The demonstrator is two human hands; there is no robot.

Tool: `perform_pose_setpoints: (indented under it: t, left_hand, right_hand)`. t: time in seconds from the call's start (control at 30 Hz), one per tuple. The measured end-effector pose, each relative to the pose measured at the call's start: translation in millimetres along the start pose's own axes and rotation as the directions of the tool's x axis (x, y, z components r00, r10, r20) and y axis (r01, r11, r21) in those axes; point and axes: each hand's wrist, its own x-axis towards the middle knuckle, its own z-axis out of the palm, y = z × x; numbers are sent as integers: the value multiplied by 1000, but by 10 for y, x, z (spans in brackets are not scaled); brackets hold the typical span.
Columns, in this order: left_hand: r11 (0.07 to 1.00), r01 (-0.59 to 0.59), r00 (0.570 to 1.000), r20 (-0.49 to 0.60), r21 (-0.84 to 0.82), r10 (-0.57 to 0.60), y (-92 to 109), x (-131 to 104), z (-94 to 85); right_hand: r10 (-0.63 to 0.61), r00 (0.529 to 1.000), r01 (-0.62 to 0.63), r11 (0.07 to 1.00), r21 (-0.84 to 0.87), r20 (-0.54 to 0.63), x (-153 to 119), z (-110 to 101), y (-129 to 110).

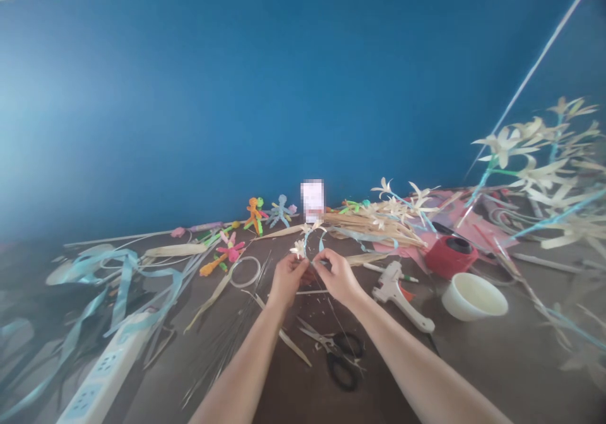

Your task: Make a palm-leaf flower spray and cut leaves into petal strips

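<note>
My left hand (288,277) is closed in a pinch on the stem of a small handmade flower. The flower has cream petals (298,248), and light-blue wrapping (305,242) shows on its stem. Close beside it, my right hand (338,276) pinches a strip of light-blue ribbon (322,241); the fingertips nearly meet and partly hide the work. A thin wire trails down below the right hand. Scissors with black handles (341,372) lie on the table below my hands. To the right rests a white glue gun (396,293).
A white bowl (474,298) and a red roll (451,257) stand at the right, near many cream flowers (504,146). At left are a power strip (101,373), blue ribbon (125,279) and thin wires. Pipe-cleaner figures (254,214) and dried husks (374,225) lie by the blue wall.
</note>
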Motion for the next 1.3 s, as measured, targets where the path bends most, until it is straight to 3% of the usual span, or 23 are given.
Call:
perform_pose_setpoints:
  t: [0.23,0.57,0.7,0.9,1.07,1.3]
  left_hand:
    - [1000,17,999,-31,-20,-18,-28,18,-2]
    - [996,-55,997,-49,70,59,-50,27,-1]
    - [998,-58,993,-98,17,60,-89,43,-22]
    - [998,-10,997,-81,-66,5,-82,40,-23]
    - [990,-36,997,-67,-133,28,-60,32,-25]
    - [972,-164,969,-214,-170,126,-2,89,-86]
  right_hand:
    - [-35,999,35,999,7,-24,-30,24,-18]
    - [59,997,-57,998,32,-40,0,19,-23]
    - [44,999,-43,998,48,-19,-15,18,-28]
    - [-11,1000,11,1000,23,18,-30,-1,-67]
    - [-47,998,47,999,-5,39,-32,-5,-115]
    - [-118,985,134,982,-132,122,10,10,-197]
